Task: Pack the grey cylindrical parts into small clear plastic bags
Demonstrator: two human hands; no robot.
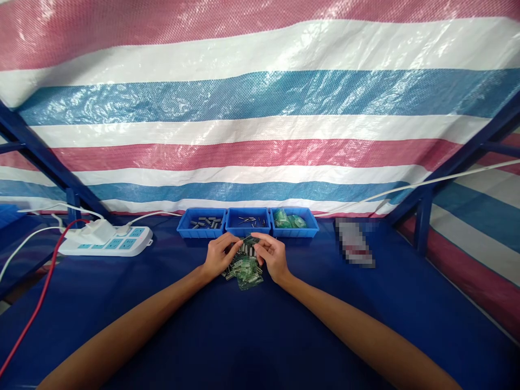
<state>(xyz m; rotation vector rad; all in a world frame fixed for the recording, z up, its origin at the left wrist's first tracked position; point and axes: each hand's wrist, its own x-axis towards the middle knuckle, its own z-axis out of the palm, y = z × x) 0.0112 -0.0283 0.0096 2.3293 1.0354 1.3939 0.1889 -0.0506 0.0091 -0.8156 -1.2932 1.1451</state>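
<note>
Soft pinches, low over the green bag point(248, 273) and metal bits point(231, 271) mid-frame, should keep small pieces from dropping. The left hand point(219, 257) is pinched nearly closed, seemingly on a thin piece point(247, 236); the right hand point(274, 259) curls beside it, its grip too small to tell.

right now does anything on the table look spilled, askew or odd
A loose pile of small pieces and green plastic lies straight on the table by the left hand and right hand, outside the blue bins. It may be deliberate, not spilled. Nothing looks damaged; the pixelated patch can't be judged.
</note>
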